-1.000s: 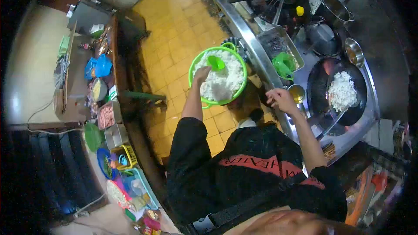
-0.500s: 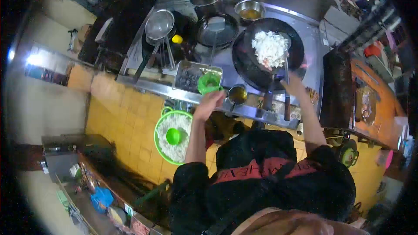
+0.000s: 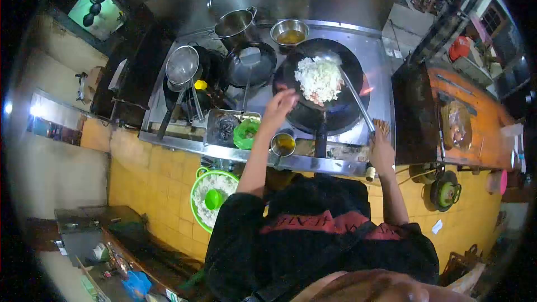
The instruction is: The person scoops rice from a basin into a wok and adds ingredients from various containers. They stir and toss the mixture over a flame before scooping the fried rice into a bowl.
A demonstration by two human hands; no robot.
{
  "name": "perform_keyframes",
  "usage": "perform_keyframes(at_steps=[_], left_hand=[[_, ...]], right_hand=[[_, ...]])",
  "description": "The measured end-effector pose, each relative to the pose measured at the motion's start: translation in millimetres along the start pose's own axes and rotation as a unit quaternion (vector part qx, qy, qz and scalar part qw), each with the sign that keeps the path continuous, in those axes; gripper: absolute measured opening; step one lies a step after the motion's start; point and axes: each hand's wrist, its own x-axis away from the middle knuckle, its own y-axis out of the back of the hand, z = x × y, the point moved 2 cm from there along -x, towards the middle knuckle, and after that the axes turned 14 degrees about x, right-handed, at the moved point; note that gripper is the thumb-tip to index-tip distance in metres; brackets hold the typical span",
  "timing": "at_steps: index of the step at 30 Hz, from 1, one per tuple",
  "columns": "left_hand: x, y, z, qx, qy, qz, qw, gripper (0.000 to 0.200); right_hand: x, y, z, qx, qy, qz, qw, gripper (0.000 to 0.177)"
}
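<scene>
Wok: sitting toward right edge of surface, handle pointing at front edge.
Rice: lying heaped in wok's middle.
Right hand: gripping ladle near its end, by front right corner; ladle head reaching rice.
Left hand: hanging around wok's left rim, fingers parted, loosely curling; contact unclear.
Steel bowl: standing at back edge, holding amber liquid.
Green plastic bag: lying in tray at front edge.
Green basin: standing on tiled floor.
</scene>
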Motion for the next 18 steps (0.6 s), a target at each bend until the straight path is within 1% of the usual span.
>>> perform_keyframes(at_steps=[1, 2, 3, 4, 6, 7, 8, 9, 10, 11, 12, 13, 14, 15, 16, 17, 18], left_hand=[[23, 12, 4, 0.017, -0.012, -0.021, 1.000, 0.043], [49, 23, 6, 0.034, -0.024, -0.044, 0.998, 0.042], [74, 37, 7, 0.046, -0.002, -0.082, 0.996, 0.042], [99, 51, 9, 0.060, 0.020, -0.121, 0.991, 0.042], [143, 81, 22, 0.073, 0.000, -0.208, 0.975, 0.040], [165, 105, 36, 0.021, 0.031, -0.250, 0.967, 0.045], [187, 128, 50, 0.033, 0.071, -0.312, 0.947, 0.040], [208, 133, 38, -0.106, 0.046, -0.361, 0.925, 0.032], [228, 145, 36, -0.245, 0.053, -0.413, 0.875, 0.030], [244, 139, 21, -0.241, 0.096, -0.482, 0.837, 0.034], [259, 138, 14, -0.192, 0.069, -0.516, 0.832, 0.035], [273, 139, 11, -0.142, 0.040, -0.548, 0.824, 0.036], [286, 143, 19, -0.142, 0.040, -0.551, 0.821, 0.036], [297, 151, 32, -0.102, 0.006, -0.584, 0.806, 0.035], [302, 156, 40, -0.062, -0.027, -0.613, 0.788, 0.033], [301, 152, 41, -0.060, -0.029, -0.612, 0.788, 0.033], [297, 143, 42, -0.001, -0.016, -0.611, 0.792, 0.030]], right_hand=[[3, -2, 0, 0.003, 0.008, 0.000, 1.000, 0.049], [6, -6, 0, -0.049, -0.013, 0.029, 0.998, 0.048], [9, -13, 0, -0.098, -0.034, 0.058, 0.993, 0.047], [9, -39, -4, -0.092, -0.025, 0.061, 0.994, 0.047], [-3, -137, -28, -0.157, -0.029, 0.133, 0.978, 0.044], [-24, -171, -47, -0.148, -0.018, 0.138, 0.979, 0.044], [-57, -198, -65, -0.117, 0.039, 0.144, 0.982, 0.042], [-85, -209, -66, -0.089, 0.096, 0.148, 0.980, 0.042], [-92, -119, -40, -0.234, 0.035, 0.203, 0.950, 0.041], [-97, -13, -5, -0.369, -0.040, 0.241, 0.897, 0.040], [-99, 51, 17, -0.532, -0.009, 0.174, 0.828, 0.035], [-106, 87, 31, -0.677, 0.020, 0.102, 0.729, 0.031], [-120, 95, 33, -0.632, 0.048, 0.052, 0.772, 0.029], [-137, 102, 37, -0.582, 0.075, -0.002, 0.810, 0.027], [-156, 102, 51, -0.487, 0.149, -0.114, 0.853, 0.025], [-173, 101, 70, -0.377, 0.216, -0.223, 0.873, 0.024], [-183, 107, 94, -0.428, 0.241, -0.297, 0.819, 0.025]])
